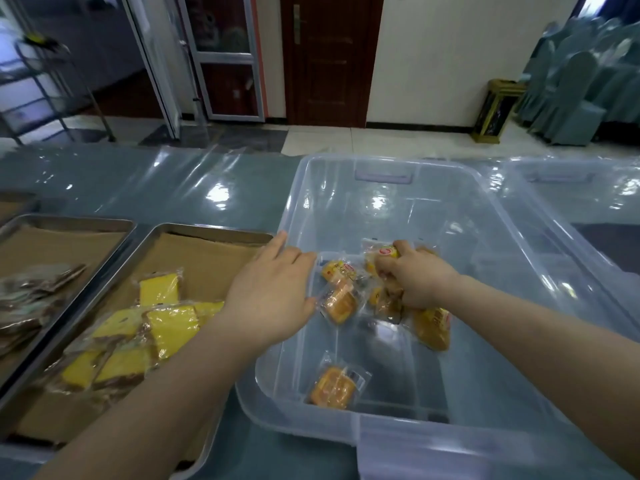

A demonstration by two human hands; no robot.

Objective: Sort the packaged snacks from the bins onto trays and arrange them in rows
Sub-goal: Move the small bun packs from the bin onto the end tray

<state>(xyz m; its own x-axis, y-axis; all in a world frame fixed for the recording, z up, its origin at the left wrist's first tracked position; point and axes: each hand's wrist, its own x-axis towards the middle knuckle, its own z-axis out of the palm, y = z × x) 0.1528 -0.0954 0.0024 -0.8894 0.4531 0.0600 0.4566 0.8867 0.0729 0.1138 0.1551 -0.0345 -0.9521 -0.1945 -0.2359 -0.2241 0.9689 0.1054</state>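
Orange snacks gripped in right hand; left hand flat.

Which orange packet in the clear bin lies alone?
The orange packet near the front wall of the clear bin; the others cluster by the right hand.

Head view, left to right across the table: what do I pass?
First the tray of brown packets → tray of yellow cake packets → left hand → right hand gripping orange snack packets → second clear bin.
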